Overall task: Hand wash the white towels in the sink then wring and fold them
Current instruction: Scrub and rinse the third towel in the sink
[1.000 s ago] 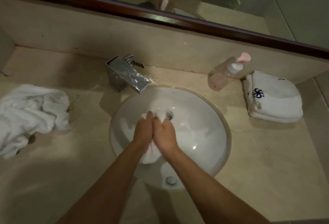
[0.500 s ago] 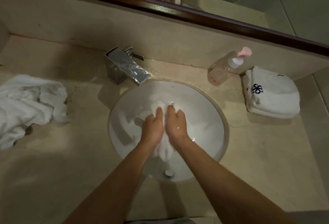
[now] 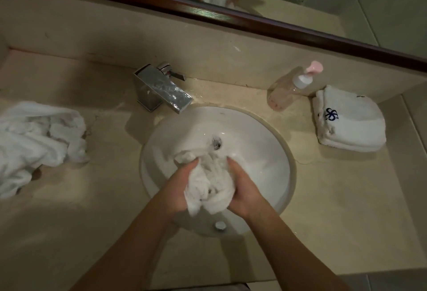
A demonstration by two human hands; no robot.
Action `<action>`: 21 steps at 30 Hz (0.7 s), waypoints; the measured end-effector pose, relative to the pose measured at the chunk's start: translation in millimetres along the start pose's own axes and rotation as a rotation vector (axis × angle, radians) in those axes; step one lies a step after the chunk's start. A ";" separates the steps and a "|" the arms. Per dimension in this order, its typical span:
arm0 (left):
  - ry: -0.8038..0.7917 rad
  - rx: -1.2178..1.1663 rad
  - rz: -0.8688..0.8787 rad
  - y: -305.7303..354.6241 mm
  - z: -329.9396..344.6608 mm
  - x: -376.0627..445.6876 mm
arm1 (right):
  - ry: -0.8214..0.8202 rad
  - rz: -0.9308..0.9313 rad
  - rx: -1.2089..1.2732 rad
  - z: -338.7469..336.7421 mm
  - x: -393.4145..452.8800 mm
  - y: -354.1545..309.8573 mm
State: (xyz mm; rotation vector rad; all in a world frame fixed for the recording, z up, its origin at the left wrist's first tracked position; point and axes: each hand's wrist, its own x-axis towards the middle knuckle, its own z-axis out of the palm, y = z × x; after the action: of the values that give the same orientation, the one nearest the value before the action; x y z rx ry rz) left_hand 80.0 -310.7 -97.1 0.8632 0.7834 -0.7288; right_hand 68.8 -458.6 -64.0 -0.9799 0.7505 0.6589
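A wet white towel (image 3: 209, 183) is bunched up over the round white sink (image 3: 261, 152). My left hand (image 3: 179, 189) grips its left side and my right hand (image 3: 242, 189) grips its right side, fingers curled into the cloth. Part of the towel trails toward the drain (image 3: 216, 141). A crumpled white towel (image 3: 34, 142) lies on the counter at the far left. Folded neatly at the right sits another white towel (image 3: 349, 120) with a dark blue emblem.
A chrome faucet (image 3: 161, 90) stands behind the sink at the left, with water pooled on the beige counter (image 3: 346, 198) near it. A clear pump bottle (image 3: 293, 87) with a pink top leans by the backsplash. A dark-framed mirror (image 3: 231, 16) runs along the wall.
My hands have drawn back toward me and spread apart, so the bunched towel now shows between them. The drain, covered before, is uncovered.
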 end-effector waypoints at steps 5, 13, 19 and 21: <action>0.183 0.412 0.238 17.3 27.0 12.9 | 0.209 -0.436 -0.901 37.5 18.0 5.9; 0.331 0.592 0.331 27.1 29.2 18.7 | 0.256 -0.559 -0.832 55.4 35.3 3.6; 0.224 0.501 0.278 18.6 26.3 6.5 | 0.343 -0.507 -0.837 60.6 48.7 -4.8; 0.198 0.393 0.269 25.0 19.9 10.9 | 0.241 -0.625 -0.948 66.7 45.1 13.3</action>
State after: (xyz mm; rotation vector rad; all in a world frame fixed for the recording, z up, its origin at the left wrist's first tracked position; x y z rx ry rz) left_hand 111.6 -318.8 -88.3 1.3843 0.6890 -0.5701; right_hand 101.5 -386.3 -82.8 -2.0819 0.2596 0.3182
